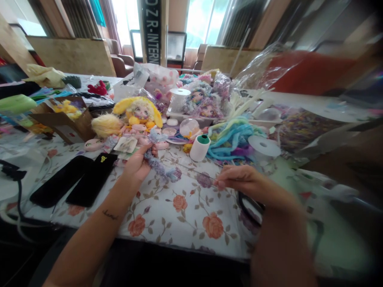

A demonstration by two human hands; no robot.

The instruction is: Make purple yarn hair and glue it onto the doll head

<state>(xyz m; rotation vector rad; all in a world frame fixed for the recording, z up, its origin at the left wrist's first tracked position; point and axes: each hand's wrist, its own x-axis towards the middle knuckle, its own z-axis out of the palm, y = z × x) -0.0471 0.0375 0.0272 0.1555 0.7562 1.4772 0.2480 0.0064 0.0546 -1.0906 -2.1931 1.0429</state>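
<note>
In the head view, a fluffy blue-grey yarn piece (160,166) is held pinched between thumb and fingers by the left hand (140,161), above the middle of the worktop (163,205), its loose end hanging toward the front edge. The right hand (236,177) is nearly closed, fingertips pressed together; what seems a thin strand is stretched from it toward the yarn piece.

Toward the left edge, yellow fluffy pieces (69,107) are contained in an open cardboard box (86,126). Near the back edge, doll heads with fluffy hair (198,96) are gathered in a pale tray (206,119). Toward the right edge, multicoloured yarn (308,125) is seen in clear plastic. A white thread cone (200,149) is stood upright between the hands, farther from the front edge.

On the box, a white label is marked in red, too small to be read. A yellow emblem is borne by one black phone (89,181). Beyond the back edge, "Z R-INTERN" can be read on a dark sign (151,34), its first letter partly cut off.
</note>
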